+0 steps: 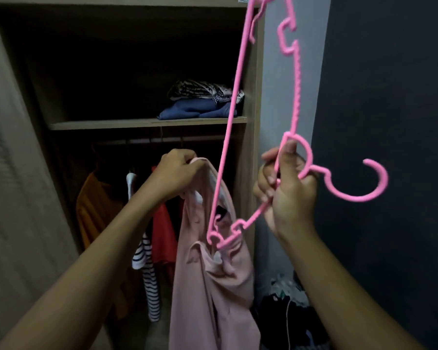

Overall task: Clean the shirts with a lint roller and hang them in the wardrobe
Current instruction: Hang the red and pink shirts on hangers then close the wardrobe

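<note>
A pale pink shirt (213, 286) hangs in front of the open wardrobe (250, 147). My left hand (177, 173) grips it at the top by the collar. My right hand (286, 188) grips a pink plastic hanger (296, 79) near its neck. The hanger stands almost on end, its hook pointing right. Its lower end reaches into the shirt's neck opening. No lint roller is in view.
Below the wardrobe rail (162, 140) hang an orange garment (96, 210), a striped top (147, 269) and a red garment (165, 236). Folded clothes (202, 102) lie on the shelf above. A dark wall (390, 122) stands at the right, with a dark pile of clothes (286, 306) below.
</note>
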